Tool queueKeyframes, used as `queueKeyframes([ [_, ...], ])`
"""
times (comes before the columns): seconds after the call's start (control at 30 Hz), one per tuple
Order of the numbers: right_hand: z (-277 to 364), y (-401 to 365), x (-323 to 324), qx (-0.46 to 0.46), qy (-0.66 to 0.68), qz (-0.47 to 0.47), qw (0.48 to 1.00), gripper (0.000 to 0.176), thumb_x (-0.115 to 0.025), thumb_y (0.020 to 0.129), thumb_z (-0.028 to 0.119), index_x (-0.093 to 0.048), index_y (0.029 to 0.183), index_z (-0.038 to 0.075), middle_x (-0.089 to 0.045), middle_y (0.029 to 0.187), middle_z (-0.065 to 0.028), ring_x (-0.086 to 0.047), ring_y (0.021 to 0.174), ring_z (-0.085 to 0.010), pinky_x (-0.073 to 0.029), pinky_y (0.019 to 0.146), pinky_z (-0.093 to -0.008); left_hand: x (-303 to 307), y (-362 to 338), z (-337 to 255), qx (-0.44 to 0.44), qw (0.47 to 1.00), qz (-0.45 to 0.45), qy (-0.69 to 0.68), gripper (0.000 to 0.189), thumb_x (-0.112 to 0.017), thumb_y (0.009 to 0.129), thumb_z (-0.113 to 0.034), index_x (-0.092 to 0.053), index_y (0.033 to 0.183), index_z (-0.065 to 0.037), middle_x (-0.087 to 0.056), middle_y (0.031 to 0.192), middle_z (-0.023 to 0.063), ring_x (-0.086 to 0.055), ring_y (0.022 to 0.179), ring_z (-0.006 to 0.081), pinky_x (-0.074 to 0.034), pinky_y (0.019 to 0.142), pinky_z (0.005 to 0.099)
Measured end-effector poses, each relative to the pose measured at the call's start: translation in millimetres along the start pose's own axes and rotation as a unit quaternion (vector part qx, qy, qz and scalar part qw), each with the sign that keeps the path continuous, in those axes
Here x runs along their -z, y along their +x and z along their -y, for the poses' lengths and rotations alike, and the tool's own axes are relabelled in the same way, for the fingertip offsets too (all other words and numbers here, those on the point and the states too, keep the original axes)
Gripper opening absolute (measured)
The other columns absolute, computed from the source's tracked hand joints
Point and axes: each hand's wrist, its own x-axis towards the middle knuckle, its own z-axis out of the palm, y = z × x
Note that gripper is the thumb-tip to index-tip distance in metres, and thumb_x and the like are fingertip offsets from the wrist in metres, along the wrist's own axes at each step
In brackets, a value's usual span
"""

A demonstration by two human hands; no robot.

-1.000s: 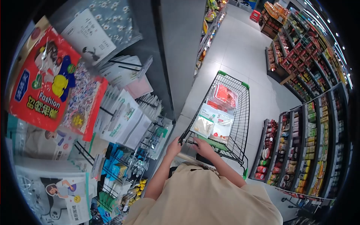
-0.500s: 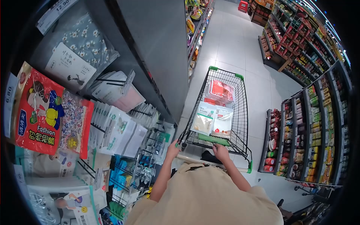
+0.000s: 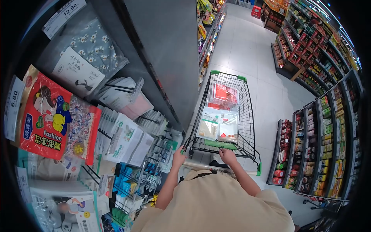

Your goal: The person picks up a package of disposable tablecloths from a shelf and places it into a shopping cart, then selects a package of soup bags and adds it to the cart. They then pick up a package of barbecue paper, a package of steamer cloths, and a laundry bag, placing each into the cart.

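Note:
A black wire shopping cart (image 3: 250, 116) with green corner pieces stands in front of me in the aisle. My left hand (image 3: 178, 157) is closed around the left end of its handle. Closer to the middle of the same handle (image 3: 206, 167), my right hand (image 3: 228, 156) is closed too. Inside the cart, a red-and-clear plastic pack (image 3: 225, 94) lies toward the far end. Two flat white packages lie side by side nearer to me: a left one (image 3: 209, 123) with a green stripe and a right one (image 3: 228, 125) with a clear window.
Close on my left, a shelf rack holds a red bag of sleeve covers (image 3: 48, 116), a floral packet (image 3: 92, 42) and several hanging white packs (image 3: 125, 141). A grey panel (image 3: 166, 46) borders the cart's left side. Curved shelves of packaged food (image 3: 324, 143) stand on the right.
The left rack and right shelves have shifted slightly rightward in view, while the cart's far end sits a little further left. Both hands keep their hold on the handle.

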Motion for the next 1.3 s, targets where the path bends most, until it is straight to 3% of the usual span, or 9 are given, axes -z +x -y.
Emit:
queueKeyframes([
  [0.1, 9, 11, 8, -0.011, -0.003, 0.028, 1.000, 0.035, -0.051, 0.094, 0.034, -0.072, 0.096, 0.007, -0.069, 0.090, -0.0197, -0.066, 0.084, -0.0396, -0.052, 0.077, -0.0491, 4, 4, -18, 0.022, 1.000, -0.014, 0.017, 0.065, -0.064, 0.069, 0.006, -0.055, 0.133, -0.004, -0.067, 0.114, 0.0188, -0.066, 0.101, 0.0341, -0.051, 0.084, 0.0373],
  [0.27, 18, 29, 7, 0.002, 0.001, 0.031, 1.000, 0.037, -0.051, 0.095, 0.038, -0.071, 0.096, 0.007, -0.069, 0.086, -0.0208, -0.066, 0.082, -0.0412, -0.053, 0.076, -0.0505, 21, 10, -57, 0.013, 0.998, -0.023, 0.049, 0.054, -0.057, 0.078, -0.002, -0.057, 0.131, -0.006, -0.071, 0.103, 0.0148, -0.071, 0.075, 0.0281, -0.053, 0.072, 0.0373],
  [0.3, 20, 33, 5, -0.001, 0.003, 0.031, 1.000, 0.038, -0.050, 0.095, 0.039, -0.071, 0.097, 0.007, -0.069, 0.086, -0.0207, -0.066, 0.081, -0.0413, -0.052, 0.076, -0.0503, 22, 14, -57, -0.013, 0.997, -0.055, 0.054, 0.048, -0.056, 0.080, -0.004, -0.061, 0.127, -0.007, -0.072, 0.093, 0.0144, -0.070, 0.066, 0.0249, -0.053, 0.067, 0.0372],
  [0.53, 27, 44, 3, 0.024, 0.062, 0.024, 0.998, 0.042, -0.053, 0.095, 0.042, -0.069, 0.106, 0.004, -0.070, 0.088, -0.0211, -0.067, 0.083, -0.0404, -0.052, 0.077, -0.0482, 33, 34, -59, -0.035, 0.996, -0.076, 0.032, 0.040, -0.056, 0.081, -0.006, -0.065, 0.120, -0.006, -0.069, 0.082, 0.0173, -0.068, 0.065, 0.0238, -0.052, 0.066, 0.0355],
  [0.7, 15, 25, -3, 0.086, 0.030, -0.023, 0.996, 0.041, -0.059, 0.095, 0.035, -0.062, 0.118, 0.001, -0.065, 0.113, -0.0211, -0.060, 0.107, -0.0384, -0.047, 0.093, -0.0442, 41, 51, -38, -0.018, 0.995, -0.071, 0.062, 0.040, -0.061, 0.079, -0.009, -0.067, 0.119, -0.009, -0.070, 0.084, 0.0148, -0.069, 0.073, 0.0249, -0.052, 0.071, 0.0380],
  [0.97, 5, 14, 14, 0.111, 0.076, 0.027, 0.991, 0.049, -0.053, 0.096, 0.045, -0.061, 0.122, 0.004, -0.064, 0.114, -0.0220, -0.057, 0.110, -0.0397, -0.041, 0.099, -0.0464, 49, 47, -40, -0.029, 0.997, -0.048, 0.046, 0.041, -0.061, 0.081, -0.009, -0.066, 0.121, -0.009, -0.069, 0.085, 0.0137, -0.068, 0.070, 0.0228, -0.052, 0.068, 0.0374],
  [1.07, 0, 18, 14, 0.108, 0.093, 0.048, 0.989, 0.051, -0.050, 0.097, 0.047, -0.061, 0.123, 0.004, -0.064, 0.116, -0.0225, -0.057, 0.112, -0.0398, -0.041, 0.100, -0.0462, 45, 47, -31, -0.011, 0.998, -0.063, 0.014, 0.040, -0.063, 0.081, -0.012, -0.066, 0.120, -0.008, -0.070, 0.088, 0.0157, -0.069, 0.076, 0.0266, -0.052, 0.071, 0.0382],
  [1.17, 1, 22, 15, 0.113, 0.107, 0.073, 0.985, 0.052, -0.050, 0.097, 0.047, -0.061, 0.123, 0.003, -0.064, 0.117, -0.0228, -0.056, 0.113, -0.0401, -0.041, 0.100, -0.0458, 49, 31, -57, -0.057, 0.984, -0.111, 0.129, 0.039, -0.066, 0.083, -0.021, -0.065, 0.120, -0.009, -0.069, 0.101, 0.0187, -0.067, 0.094, 0.0346, -0.051, 0.081, 0.0397],
  [1.3, 10, 24, 24, 0.116, 0.115, 0.102, 0.981, 0.046, -0.055, 0.096, 0.039, -0.062, 0.120, 0.000, -0.064, 0.114, -0.0245, -0.060, 0.108, -0.0404, -0.046, 0.095, -0.0425, 49, -3, -66, -0.073, 0.978, -0.174, 0.094, 0.041, -0.066, 0.089, -0.030, -0.061, 0.125, -0.010, -0.068, 0.109, 0.0173, -0.066, 0.099, 0.0348, -0.051, 0.085, 0.0409],
])
